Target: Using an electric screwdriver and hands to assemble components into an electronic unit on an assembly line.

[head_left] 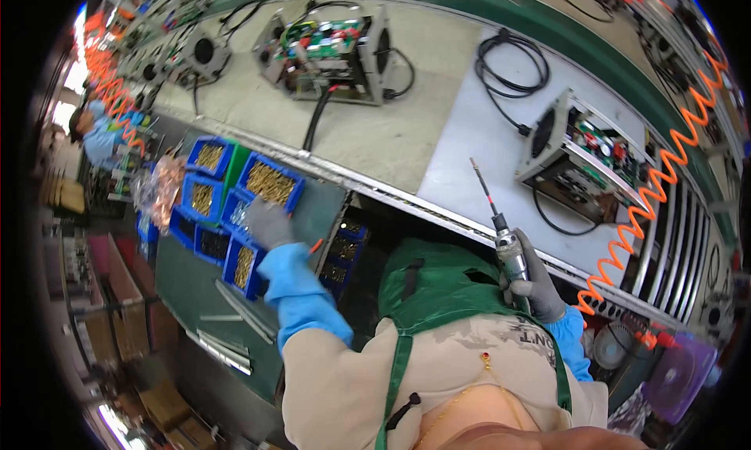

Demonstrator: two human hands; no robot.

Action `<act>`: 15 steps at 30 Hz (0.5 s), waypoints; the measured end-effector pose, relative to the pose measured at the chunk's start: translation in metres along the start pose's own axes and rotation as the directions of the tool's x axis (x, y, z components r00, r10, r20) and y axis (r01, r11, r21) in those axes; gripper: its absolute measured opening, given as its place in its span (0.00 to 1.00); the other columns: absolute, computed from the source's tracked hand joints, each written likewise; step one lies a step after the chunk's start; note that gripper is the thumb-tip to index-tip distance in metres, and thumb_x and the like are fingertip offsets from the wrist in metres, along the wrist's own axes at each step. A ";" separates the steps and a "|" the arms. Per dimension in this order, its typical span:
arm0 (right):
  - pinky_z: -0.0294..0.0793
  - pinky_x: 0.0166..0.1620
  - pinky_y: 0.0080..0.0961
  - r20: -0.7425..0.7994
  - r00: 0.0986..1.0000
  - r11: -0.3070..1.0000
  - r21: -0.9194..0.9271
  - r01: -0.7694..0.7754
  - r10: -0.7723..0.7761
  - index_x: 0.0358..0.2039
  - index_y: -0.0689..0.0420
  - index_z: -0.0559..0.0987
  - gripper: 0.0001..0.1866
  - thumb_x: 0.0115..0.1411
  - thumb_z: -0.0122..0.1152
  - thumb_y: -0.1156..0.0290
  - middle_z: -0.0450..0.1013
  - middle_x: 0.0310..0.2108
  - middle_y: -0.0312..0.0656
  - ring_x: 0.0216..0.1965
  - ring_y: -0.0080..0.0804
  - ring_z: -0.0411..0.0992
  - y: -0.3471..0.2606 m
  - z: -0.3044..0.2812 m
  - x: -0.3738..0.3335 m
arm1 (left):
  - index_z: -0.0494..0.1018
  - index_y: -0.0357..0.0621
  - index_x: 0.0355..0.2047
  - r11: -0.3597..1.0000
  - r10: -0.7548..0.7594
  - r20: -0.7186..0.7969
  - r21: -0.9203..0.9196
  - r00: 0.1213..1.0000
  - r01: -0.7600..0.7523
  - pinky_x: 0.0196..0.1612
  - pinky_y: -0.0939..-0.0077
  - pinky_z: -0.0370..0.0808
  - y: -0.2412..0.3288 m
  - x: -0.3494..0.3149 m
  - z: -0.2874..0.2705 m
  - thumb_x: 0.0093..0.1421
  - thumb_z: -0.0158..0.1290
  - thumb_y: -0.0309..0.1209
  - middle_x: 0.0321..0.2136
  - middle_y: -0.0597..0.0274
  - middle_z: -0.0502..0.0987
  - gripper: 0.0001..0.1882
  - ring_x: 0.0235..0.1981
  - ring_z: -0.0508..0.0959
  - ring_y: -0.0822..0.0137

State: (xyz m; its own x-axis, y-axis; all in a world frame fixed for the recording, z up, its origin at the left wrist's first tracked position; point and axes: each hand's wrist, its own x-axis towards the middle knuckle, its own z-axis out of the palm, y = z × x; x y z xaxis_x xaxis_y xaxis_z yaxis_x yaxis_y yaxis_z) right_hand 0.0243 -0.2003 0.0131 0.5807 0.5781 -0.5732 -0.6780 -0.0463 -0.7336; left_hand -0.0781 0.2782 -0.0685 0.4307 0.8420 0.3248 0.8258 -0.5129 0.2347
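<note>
My left hand (270,225), in a grey glove, reaches over a small blue bin (236,212) of silvery small parts. Its fingertips dip toward the bin, and I cannot make out whether they hold anything. Around it stand more blue bins: one of brass-coloured screws (270,182) just beyond and another bin (243,267) on the near side. My right hand (540,289), also gloved, is wrapped round a silver power screwdriver (511,256). Its long bit points up and away, over the pale work surface, apart from the open metal-cased unit (587,149) to the right.
Another open unit with circuit boards (336,51) stands on the conveyor line (391,145), with more units farther left. A black cable (512,66) lies coiled at the back. An orange coiled air hose (618,250) hangs at right. Metal strips (242,309) lie on the green side table.
</note>
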 end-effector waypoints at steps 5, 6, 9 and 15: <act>0.69 0.24 0.22 0.024 1.000 0.998 -0.055 -0.010 0.012 0.67 0.48 0.44 0.53 0.39 0.58 0.75 0.67 0.29 0.44 0.20 0.28 0.69 -0.003 -0.008 0.004 | 0.77 0.51 0.38 0.734 -0.297 0.326 0.679 0.898 -0.004 0.43 0.64 0.74 -0.036 0.011 -0.028 0.55 0.55 0.43 0.41 0.57 0.78 0.14 0.45 0.76 0.58; 0.69 0.23 0.22 0.011 1.000 0.998 -0.056 -0.011 0.012 0.67 0.47 0.44 0.55 0.36 0.57 0.74 0.68 0.28 0.45 0.20 0.29 0.69 -0.005 -0.009 0.002 | 0.78 0.49 0.35 0.753 -0.285 0.319 0.658 0.904 0.005 0.44 0.65 0.75 -0.045 0.019 -0.021 0.56 0.52 0.36 0.38 0.56 0.79 0.09 0.43 0.77 0.55; 0.70 0.27 0.21 0.052 0.998 0.999 -0.042 0.030 -0.028 0.67 0.50 0.44 0.51 0.43 0.58 0.76 0.66 0.33 0.41 0.23 0.25 0.68 -0.009 -0.013 -0.010 | 0.77 0.49 0.36 0.777 -0.267 0.354 0.629 0.896 -0.017 0.45 0.62 0.74 -0.033 0.023 -0.021 0.57 0.51 0.35 0.39 0.54 0.78 0.09 0.44 0.77 0.54; 0.71 0.31 0.22 -0.047 0.991 0.992 0.010 0.126 -0.126 0.67 0.50 0.46 0.53 0.38 0.57 0.77 0.67 0.34 0.43 0.29 0.27 0.69 0.000 -0.033 -0.052 | 0.74 0.49 0.40 0.893 -0.240 0.174 0.425 0.955 0.147 0.45 0.62 0.72 -0.066 0.033 0.002 0.58 0.49 0.39 0.41 0.52 0.77 0.13 0.45 0.76 0.56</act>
State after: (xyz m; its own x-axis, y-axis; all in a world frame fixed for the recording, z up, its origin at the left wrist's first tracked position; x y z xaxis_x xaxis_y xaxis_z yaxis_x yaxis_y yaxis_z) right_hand 0.0087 -0.2572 0.0313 0.6817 0.5406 -0.4930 -0.6039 0.0352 -0.7963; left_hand -0.1179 0.3399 -0.0750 0.2763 0.9565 0.0941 0.9557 -0.2631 -0.1318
